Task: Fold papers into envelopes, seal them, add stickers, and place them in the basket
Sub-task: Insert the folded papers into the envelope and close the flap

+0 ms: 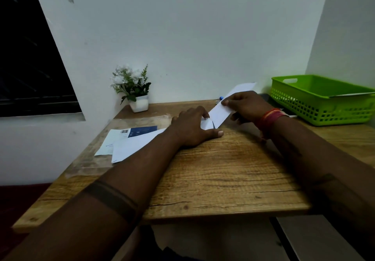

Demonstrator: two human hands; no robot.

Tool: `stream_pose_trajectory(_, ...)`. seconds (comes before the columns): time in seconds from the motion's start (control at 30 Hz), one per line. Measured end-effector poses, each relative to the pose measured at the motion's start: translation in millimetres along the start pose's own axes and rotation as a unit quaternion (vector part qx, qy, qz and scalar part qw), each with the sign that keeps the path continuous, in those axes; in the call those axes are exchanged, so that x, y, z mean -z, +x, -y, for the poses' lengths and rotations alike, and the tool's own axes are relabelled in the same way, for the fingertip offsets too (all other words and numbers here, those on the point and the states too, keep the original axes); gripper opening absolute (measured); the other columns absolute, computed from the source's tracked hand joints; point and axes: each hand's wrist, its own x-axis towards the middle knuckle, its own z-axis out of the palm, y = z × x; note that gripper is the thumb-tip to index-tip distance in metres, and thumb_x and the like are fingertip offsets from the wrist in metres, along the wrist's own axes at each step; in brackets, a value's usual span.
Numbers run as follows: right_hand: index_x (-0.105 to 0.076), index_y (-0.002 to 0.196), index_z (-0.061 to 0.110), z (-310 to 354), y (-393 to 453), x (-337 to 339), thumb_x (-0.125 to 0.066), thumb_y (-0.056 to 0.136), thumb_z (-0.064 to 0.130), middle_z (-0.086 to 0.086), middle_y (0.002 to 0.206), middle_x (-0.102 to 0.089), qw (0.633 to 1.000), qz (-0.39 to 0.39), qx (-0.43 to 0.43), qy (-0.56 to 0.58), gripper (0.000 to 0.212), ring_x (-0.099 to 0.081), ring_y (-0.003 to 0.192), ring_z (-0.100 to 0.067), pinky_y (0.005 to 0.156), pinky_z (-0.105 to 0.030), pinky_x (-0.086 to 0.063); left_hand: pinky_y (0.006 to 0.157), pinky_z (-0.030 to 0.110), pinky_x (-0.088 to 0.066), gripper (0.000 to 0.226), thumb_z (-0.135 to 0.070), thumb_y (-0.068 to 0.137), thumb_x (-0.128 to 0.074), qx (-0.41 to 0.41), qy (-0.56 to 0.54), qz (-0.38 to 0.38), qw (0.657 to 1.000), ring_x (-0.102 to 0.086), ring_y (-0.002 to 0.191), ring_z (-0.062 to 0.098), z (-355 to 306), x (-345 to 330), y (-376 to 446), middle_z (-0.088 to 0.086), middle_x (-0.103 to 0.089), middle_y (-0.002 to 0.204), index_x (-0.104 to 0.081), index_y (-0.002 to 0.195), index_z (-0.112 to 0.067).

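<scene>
Wooden table [213, 169] fills the view. On it, right of the paper, a green basket [322, 100] already holds one white piece — likely a finished envelope. Left of the paper lies a spare stack [129, 143]. The paper [221, 112] sits mid-table, folded into a narrow strip. Left hand [192, 129] presses its near end flat, fingers extended; right hand [245, 104] pinches its middle. Folding under way — sealing, sticker, basket remain.

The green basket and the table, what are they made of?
The green basket looks like moulded plastic: bright, smooth, slightly shiny, with a grid of holes in its walls and a cut-out handle. The table looks like wood, matt brown with grain lines and cracks; it could be a printed wood-look surface.
</scene>
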Motion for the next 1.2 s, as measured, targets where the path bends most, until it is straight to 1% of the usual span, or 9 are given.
stream_pose_trajectory(0.17,-0.068,0.103,0.004,1,-5,-9,-0.069,0.085,-0.002,-0.019,0.080,-0.069,0.991,0.071,-0.050,0.099,0.018,-0.068,0.062,-0.022,0.056,-0.028,-0.056,0.096,0.050,-0.047,0.081,-0.093,0.057,-0.057,-0.003,-0.007,-0.008,1.000,-0.053,0.116,0.018,0,2,0,-0.010,-0.058,0.125,-0.050,0.118,-0.040)
stream_pose_trajectory(0.33,-0.071,0.103,0.005,4,-11,-14,-0.066,0.092,0.013,-0.018,0.087,-0.074,0.983,0.171,-0.050,0.045,0.014,-0.070,0.072,-0.023,0.059,-0.029,-0.056,0.097,0.051,-0.047,0.084,-0.095,0.056,-0.056,-0.005,-0.003,-0.005,1.000,-0.053,0.117,0.020,0,1,0,-0.009,-0.058,0.127,-0.051,0.119,-0.040)
stream_pose_trajectory(0.43,-0.073,0.106,0.016,3,-6,-5,-0.065,0.093,0.029,-0.011,0.099,-0.075,0.993,0.104,-0.052,0.035,0.020,-0.070,0.074,-0.022,0.065,-0.033,-0.054,0.098,0.051,-0.045,0.083,-0.094,0.057,-0.057,-0.001,0.001,-0.008,1.000,-0.051,0.120,0.019,-1,2,0,-0.010,-0.057,0.129,-0.050,0.120,-0.040)
stream_pose_trajectory(0.57,-0.073,0.104,0.019,0,2,1,-0.055,0.098,0.021,-0.007,0.108,-0.068,0.998,-0.010,-0.057,0.019,0.019,-0.069,0.067,-0.021,0.051,-0.025,-0.050,0.098,0.050,-0.045,0.082,-0.091,0.058,-0.059,0.001,-0.001,-0.006,1.000,-0.050,0.120,0.019,-3,4,-1,-0.010,-0.056,0.129,-0.049,0.121,-0.040)
stream_pose_trajectory(0.63,-0.074,0.102,0.018,-2,3,0,-0.051,0.099,0.014,-0.006,0.108,-0.067,0.998,0.015,-0.066,0.021,0.024,-0.069,0.066,-0.021,0.053,-0.026,-0.051,0.098,0.050,-0.046,0.081,-0.091,0.060,-0.059,-0.002,0.001,-0.004,1.000,-0.050,0.119,0.019,-3,4,-1,-0.010,-0.057,0.129,-0.049,0.121,-0.039)
stream_pose_trajectory(0.77,-0.076,0.103,0.016,0,-3,-7,-0.064,0.093,0.015,-0.006,0.094,-0.075,0.988,0.149,-0.045,-0.012,0.016,-0.066,0.072,-0.020,0.061,-0.030,-0.051,0.100,0.052,-0.045,0.086,-0.094,0.057,-0.055,-0.002,0.016,0.017,1.000,-0.049,0.122,0.021,-1,1,1,-0.008,-0.055,0.133,-0.050,0.123,-0.040)
stream_pose_trajectory(0.9,-0.074,0.103,0.021,0,0,-1,-0.068,0.091,0.030,-0.004,0.089,-0.074,0.994,0.097,-0.057,-0.017,0.017,-0.071,0.071,-0.020,0.059,-0.034,-0.055,0.100,0.052,-0.044,0.082,-0.092,0.060,-0.057,-0.001,0.012,0.006,1.000,-0.049,0.123,0.020,-1,3,0,-0.009,-0.056,0.133,-0.050,0.122,-0.040)
stream_pose_trajectory(1.0,-0.075,0.095,0.018,-4,4,5,-0.067,0.090,0.013,-0.012,0.102,-0.072,0.997,0.043,-0.062,0.003,0.011,-0.071,0.073,-0.024,0.063,-0.034,-0.059,0.100,0.050,-0.044,0.079,-0.090,0.061,-0.060,-0.002,0.007,0.003,1.000,-0.049,0.122,0.019,-2,4,-1,-0.009,-0.056,0.131,-0.050,0.121,-0.040)
stream_pose_trajectory(1.2,-0.067,0.100,0.008,1,-4,-4,-0.069,0.086,-0.003,-0.015,0.086,-0.070,0.993,0.070,-0.081,0.043,0.018,-0.071,0.072,-0.028,0.059,-0.032,-0.057,0.100,0.051,-0.044,0.079,-0.091,0.059,-0.058,-0.001,-0.001,0.003,1.000,-0.050,0.122,0.019,-2,3,-3,-0.009,-0.056,0.131,-0.052,0.119,-0.039)
